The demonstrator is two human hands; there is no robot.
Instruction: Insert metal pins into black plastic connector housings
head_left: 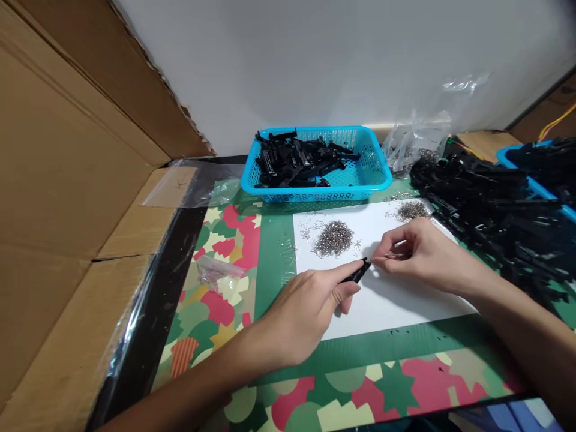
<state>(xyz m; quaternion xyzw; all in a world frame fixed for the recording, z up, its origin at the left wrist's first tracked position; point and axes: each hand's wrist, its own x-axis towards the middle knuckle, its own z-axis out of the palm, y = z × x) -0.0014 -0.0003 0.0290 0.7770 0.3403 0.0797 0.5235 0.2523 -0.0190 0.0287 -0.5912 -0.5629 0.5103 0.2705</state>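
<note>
Over the white sheet [396, 300], my left hand [317, 300] is closed on a small black plastic part [359, 273], whose far end pokes out past the fingertips. My right hand [411, 255] is pinched close to that end; whatever its fingertips hold is too small to make out. Behind my hands lies a pile of tiny silvery metal pieces [333, 239], with strays scattered around it. A second pile of small metal pieces [412, 210] sits at the sheet's far right, just beyond my right hand.
A blue basket [382, 174] with black plastic parts stands against the wall. Many black parts [490, 204] are heaped at right, near another blue basket [540, 187]. Clear plastic bags [416, 141] lie behind. Cardboard [67, 180] walls the left side. A small plastic bag [218, 270] rests on the patterned mat.
</note>
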